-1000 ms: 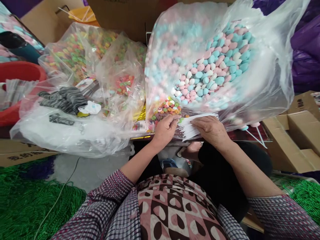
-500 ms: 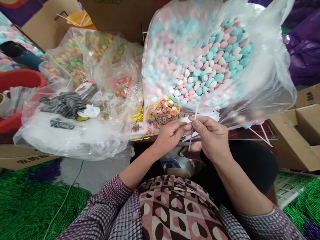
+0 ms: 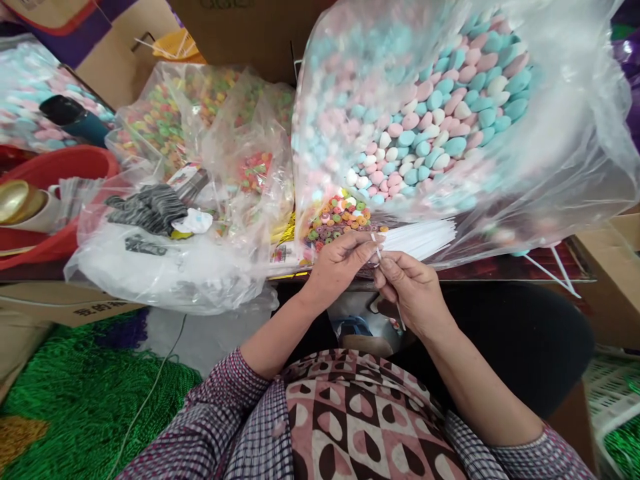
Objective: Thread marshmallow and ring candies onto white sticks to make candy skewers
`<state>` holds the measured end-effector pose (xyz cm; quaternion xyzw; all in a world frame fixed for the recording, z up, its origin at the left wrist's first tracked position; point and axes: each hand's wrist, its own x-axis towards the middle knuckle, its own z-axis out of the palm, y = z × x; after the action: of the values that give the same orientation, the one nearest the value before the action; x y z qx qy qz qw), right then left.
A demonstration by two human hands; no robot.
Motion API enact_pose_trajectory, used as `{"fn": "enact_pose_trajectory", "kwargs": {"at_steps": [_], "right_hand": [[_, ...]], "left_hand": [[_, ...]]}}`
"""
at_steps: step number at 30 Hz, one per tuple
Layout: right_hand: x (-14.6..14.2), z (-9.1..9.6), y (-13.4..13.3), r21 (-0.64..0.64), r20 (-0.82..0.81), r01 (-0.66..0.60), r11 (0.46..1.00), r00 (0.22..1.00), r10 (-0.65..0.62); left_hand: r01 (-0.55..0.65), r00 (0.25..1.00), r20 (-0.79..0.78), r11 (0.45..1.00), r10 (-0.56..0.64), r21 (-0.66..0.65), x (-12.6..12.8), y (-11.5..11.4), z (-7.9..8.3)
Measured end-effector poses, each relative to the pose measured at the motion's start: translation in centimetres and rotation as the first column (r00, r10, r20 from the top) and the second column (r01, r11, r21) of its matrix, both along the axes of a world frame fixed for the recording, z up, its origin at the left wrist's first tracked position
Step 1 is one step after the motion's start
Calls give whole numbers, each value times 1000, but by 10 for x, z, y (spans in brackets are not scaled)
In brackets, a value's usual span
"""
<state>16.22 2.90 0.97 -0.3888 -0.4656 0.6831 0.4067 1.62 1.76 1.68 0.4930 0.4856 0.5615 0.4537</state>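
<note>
Between my two hands is a thin white stick (image 3: 401,316), its lower end slanting down to the right. My right hand (image 3: 415,287) pinches it between thumb and fingers. My left hand (image 3: 340,267) is closed at the stick's upper end, thumb against fingers; whether a small piece is also in that pinch I cannot make out. Just beyond the left fingers lies a heap of small coloured rings (image 3: 336,223), orange, green and purple. A fan of white sticks (image 3: 425,239) rests on the table behind my right hand.
A large clear bag of pink, blue and white egg-shaped pieces (image 3: 440,127) fills the back right. To the left lie a bag of multicoloured pieces (image 3: 170,113), a crumpled clear bag (image 3: 165,273) and a red basin (image 3: 95,160). Green strands (image 3: 115,393) cover the floor.
The stick has turned from leaning right at its top to leaning left. My right hand has moved lower, exposing more of the white sticks behind. The view has shifted slightly.
</note>
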Motion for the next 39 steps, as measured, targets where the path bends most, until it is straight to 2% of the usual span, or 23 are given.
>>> {"fn": "enact_pose_trajectory", "kwargs": {"at_steps": [7, 10, 13, 16, 19, 22, 26, 30, 32, 34, 37, 39], "right_hand": [[4, -6, 1, -60, -6, 48, 997, 999, -48], [4, -8, 1, -62, -11, 26, 998, 1000, -27], [7, -3, 2, -110, -49, -55, 992, 998, 50], [12, 5, 5, -147, -129, -91, 985, 989, 72], [16, 8, 8, -123, -206, -100, 987, 976, 74], [17, 6, 8, -78, -209, -88, 993, 975, 69], [15, 2, 7, -53, -213, -50, 997, 976, 38], [12, 2, 8, -70, -248, -23, 997, 969, 5], [12, 2, 9, -67, -264, -12, 998, 965, -6], [12, 1, 10, -65, -257, 17, 998, 966, -33], [14, -2, 13, -71, -212, 77, 995, 973, -90], [15, -3, 14, -73, -176, 105, 992, 977, -116]], "left_hand": [[16, 1000, 22, 998, -15, -58, 8, 2, -11], [6, 999, 45, 996, -2, -85, 11, 4, -12], [-78, 983, 156, 987, 100, -143, 8, 8, -13], [-171, 946, 247, 969, 213, -181, 2, 13, -16], [-181, 912, 331, 963, 240, -201, -3, 15, -17], [-193, 875, 397, 952, 277, -239, -3, 14, -16], [-220, 852, 415, 938, 319, -270, -3, 13, -14], [-192, 852, 435, 947, 291, -258, -6, 9, -16], [-180, 870, 412, 952, 272, -250, -8, 4, -18], [-171, 915, 321, 956, 244, -239, -10, -4, -20], [-151, 987, 19, 968, 158, -198, -15, -15, -16], [-128, 975, -199, 981, 98, -144, -17, -19, -9]]}}
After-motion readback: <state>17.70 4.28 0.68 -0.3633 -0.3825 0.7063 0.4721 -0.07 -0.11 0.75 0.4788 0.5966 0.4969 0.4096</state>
